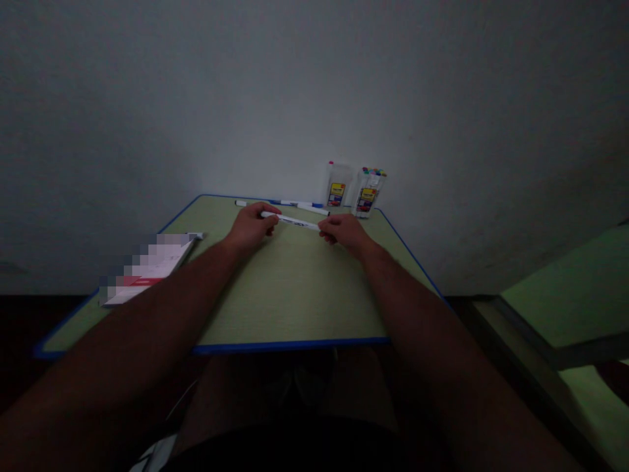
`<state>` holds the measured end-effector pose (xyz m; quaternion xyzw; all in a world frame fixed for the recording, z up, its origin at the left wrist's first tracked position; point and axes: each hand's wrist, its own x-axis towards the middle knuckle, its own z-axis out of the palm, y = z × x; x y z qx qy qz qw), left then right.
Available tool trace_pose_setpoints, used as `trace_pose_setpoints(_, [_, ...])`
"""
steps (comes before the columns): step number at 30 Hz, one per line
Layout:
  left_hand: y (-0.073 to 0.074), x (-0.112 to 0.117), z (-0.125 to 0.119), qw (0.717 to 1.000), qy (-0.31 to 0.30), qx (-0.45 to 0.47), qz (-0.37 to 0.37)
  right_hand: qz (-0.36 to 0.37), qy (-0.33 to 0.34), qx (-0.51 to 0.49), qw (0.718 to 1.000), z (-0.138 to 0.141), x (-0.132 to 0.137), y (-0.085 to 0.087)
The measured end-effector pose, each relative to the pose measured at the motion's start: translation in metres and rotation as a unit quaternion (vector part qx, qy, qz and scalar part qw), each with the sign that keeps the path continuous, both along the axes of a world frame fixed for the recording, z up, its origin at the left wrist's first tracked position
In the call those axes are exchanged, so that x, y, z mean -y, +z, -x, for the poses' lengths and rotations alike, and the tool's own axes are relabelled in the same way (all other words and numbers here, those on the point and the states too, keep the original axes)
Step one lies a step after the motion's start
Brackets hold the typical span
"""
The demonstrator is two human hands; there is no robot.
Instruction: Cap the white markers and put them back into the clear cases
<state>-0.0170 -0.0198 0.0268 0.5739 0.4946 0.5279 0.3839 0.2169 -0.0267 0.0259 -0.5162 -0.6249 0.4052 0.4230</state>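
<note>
A slim white marker pen (297,223) with dark print on its barrel is held level between my two hands, above the far half of the table. My left hand (251,224) pinches its left end, and my right hand (343,229) grips the right end between thumb and fingers. Just behind my hands, more white pens (312,209) lie on the table, some with blue parts and some with dark ends. One of them (240,204) pokes out past my left hand.
Against the wall stand a clear case (338,182) holding a red-capped pen and a second case (368,192) packed with coloured markers. A partly blurred white booklet or box (152,269) lies at the left. Blue edging (295,345) rims the pale green table (299,295).
</note>
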Motion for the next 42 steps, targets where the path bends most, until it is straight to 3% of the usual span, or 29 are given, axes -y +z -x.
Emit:
trace_pose_setpoints(5, [-0.001,0.003,-0.001,0.997,-0.026,-0.046,-0.063,0.016,-0.041,0.056,0.997,-0.004,-0.004,-0.003])
trace_pose_setpoints(17, [-0.001,0.009,-0.01,0.988,-0.074,-0.085,-0.109,0.058,-0.062,0.092,0.992,-0.006,-0.007,-0.007])
trace_pose_setpoints(42, [-0.013,-0.008,-0.001,0.999,-0.02,-0.024,0.008,-0.009,-0.071,0.045,0.996,-0.004,-0.004,0.0])
